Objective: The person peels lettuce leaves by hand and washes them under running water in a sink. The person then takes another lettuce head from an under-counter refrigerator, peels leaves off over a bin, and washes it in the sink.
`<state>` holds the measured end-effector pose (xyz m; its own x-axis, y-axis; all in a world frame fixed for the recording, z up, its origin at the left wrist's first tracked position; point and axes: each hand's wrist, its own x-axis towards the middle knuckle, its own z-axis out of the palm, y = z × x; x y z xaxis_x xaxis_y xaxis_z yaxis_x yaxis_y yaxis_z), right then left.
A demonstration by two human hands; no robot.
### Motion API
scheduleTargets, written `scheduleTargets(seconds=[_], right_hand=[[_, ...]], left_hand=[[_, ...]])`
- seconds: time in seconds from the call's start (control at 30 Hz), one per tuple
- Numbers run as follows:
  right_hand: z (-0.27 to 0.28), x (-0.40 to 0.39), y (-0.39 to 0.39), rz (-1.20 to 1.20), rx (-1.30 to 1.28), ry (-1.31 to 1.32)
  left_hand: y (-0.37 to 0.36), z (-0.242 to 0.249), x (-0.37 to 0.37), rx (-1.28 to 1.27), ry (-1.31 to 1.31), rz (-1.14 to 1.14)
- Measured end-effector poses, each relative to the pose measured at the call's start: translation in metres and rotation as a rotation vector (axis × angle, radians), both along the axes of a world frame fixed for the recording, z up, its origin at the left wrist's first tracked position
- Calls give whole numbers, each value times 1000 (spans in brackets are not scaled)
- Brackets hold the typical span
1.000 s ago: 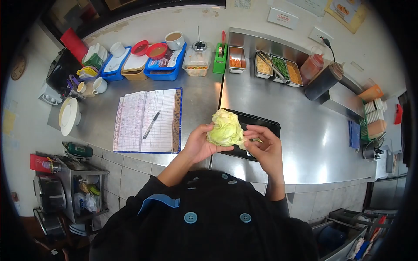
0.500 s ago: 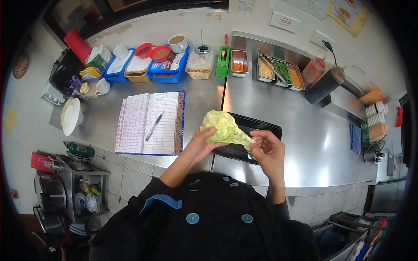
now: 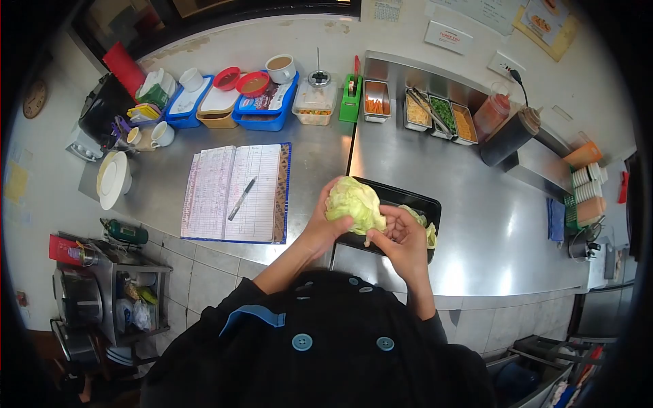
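A pale green head of lettuce [image 3: 354, 202] is held up over the near-left side of a black tray [image 3: 401, 193]. My left hand [image 3: 321, 230] wraps round its left side and underside, with the thumb across the front. On the lower right, my right hand [image 3: 405, 246] pinches the lettuce's edge between thumb and fingers. Loose lettuce leaves [image 3: 430, 236] lie in the tray just right of my right hand and are partly hidden by it.
An open notebook [image 3: 211, 197] with a pen [image 3: 242, 198] on it lies to the left. Metal containers of chopped food [image 3: 442, 115] and sauce bottles [image 3: 510, 136] stand at the back right. Blue tubs [image 3: 262, 117] and a clear food box [image 3: 314, 109] line the back left.
My right hand has come in from the lettuce's stretched-out leaf to its body. Leaves now show in the tray, and the head of lettuce has moved slightly right.
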<state>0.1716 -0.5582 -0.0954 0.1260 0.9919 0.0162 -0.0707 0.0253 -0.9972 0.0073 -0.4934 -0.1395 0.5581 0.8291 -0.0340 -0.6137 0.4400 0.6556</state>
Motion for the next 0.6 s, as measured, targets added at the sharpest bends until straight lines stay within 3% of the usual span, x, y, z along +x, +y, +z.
scheduleTargets(seconds=[0.07, 0.1, 0.17, 0.2, 0.3, 0.37, 0.47, 0.53, 0.6], right_hand=[[6, -1, -2, -28, 30, -66], [3, 3, -3, -26, 29, -65], [-3, 16, -4, -71, 55, -192], [-3, 19, -4, -71, 56, -192], [13, 21, -1, -28, -42, 193], [15, 18, -1, 42, -32, 198], [13, 3, -3, 147, 18, 267], [8, -1, -2, 198, 5, 185], [1, 0, -2, 183, -105, 277]], left_hand=[[0, 4, 0, 320, 331, 227], [0, 6, -2, 319, 332, 229], [3, 10, -8, 44, 262, 153], [4, 9, -9, 44, 263, 153], [5, 11, -7, -44, 168, 71], [-2, 19, 0, -53, 198, -61], [-5, 12, 9, -11, 388, 28], [2, 10, 3, -4, 337, 34], [9, 9, -5, -77, 220, 180]])
